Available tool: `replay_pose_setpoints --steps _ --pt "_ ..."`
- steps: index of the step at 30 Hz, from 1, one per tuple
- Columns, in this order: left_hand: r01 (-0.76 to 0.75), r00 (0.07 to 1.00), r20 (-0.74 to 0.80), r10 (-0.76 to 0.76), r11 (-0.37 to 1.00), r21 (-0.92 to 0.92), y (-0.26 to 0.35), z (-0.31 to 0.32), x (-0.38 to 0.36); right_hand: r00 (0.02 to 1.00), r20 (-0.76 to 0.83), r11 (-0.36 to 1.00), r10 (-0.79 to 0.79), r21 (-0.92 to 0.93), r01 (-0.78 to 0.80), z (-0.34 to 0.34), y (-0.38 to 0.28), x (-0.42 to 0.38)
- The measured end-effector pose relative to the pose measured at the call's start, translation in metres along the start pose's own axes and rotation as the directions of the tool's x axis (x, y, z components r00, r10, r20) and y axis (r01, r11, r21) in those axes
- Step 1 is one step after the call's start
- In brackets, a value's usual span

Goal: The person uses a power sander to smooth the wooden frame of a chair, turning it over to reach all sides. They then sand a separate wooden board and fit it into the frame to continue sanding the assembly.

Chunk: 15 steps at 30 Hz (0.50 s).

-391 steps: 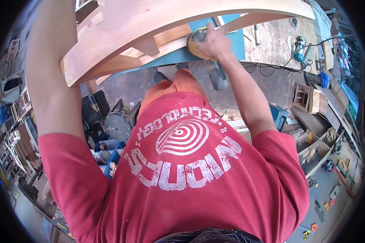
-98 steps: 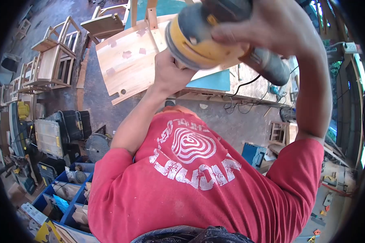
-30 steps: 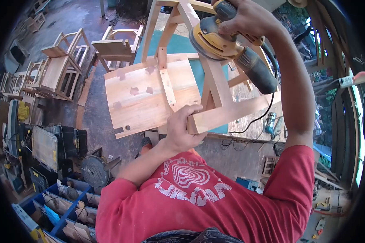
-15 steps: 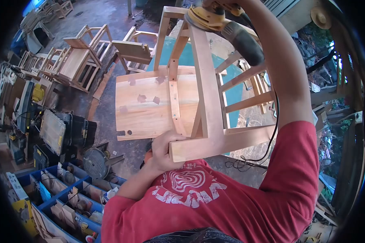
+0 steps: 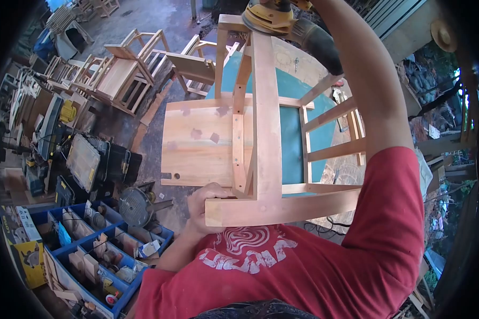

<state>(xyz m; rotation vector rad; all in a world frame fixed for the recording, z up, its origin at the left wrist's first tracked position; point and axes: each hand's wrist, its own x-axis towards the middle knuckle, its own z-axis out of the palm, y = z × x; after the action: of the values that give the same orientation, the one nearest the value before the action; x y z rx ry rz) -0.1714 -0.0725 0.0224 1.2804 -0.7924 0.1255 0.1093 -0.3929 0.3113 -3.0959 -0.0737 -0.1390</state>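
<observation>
A pale wooden chair (image 5: 266,117) lies tipped over in front of me, its seat panel (image 5: 197,143) to the left with several darker patches. My left hand (image 5: 210,199) is wrapped round the near end of the chair's lower beam, close to my red shirt. At the top of the view my right hand (image 5: 288,3) grips a yellow and black sander (image 5: 269,18), whose pad rests at the far end of the upright leg. Most of the right hand's fingers are cut off by the frame edge.
Beneath the chair is a green surface (image 5: 291,138). Other wooden chairs (image 5: 114,80) stand at the back left. A blue compartment tray (image 5: 125,287) with wood pieces, black tool cases (image 5: 114,162) and a round metal disc (image 5: 134,207) are at the left. A cable trails behind the beam.
The view has shifted, and the chair appears more upright, with its near beam lower and more level. The sander has moved slightly toward the top edge. Both hands keep their holds.
</observation>
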Motion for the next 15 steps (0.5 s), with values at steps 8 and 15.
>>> replay_pose_setpoints --steps 8,15 --pt "0.011 1.0 0.004 -0.011 1.0 -0.013 -0.011 0.008 0.015 0.998 0.069 0.998 -0.004 0.066 -0.001 0.019 -0.006 0.035" --pt "0.062 0.998 0.017 -0.062 0.998 -0.006 -0.017 0.004 0.027 0.994 0.094 0.997 -0.062 -0.042 0.066 0.029 -0.025 0.085"
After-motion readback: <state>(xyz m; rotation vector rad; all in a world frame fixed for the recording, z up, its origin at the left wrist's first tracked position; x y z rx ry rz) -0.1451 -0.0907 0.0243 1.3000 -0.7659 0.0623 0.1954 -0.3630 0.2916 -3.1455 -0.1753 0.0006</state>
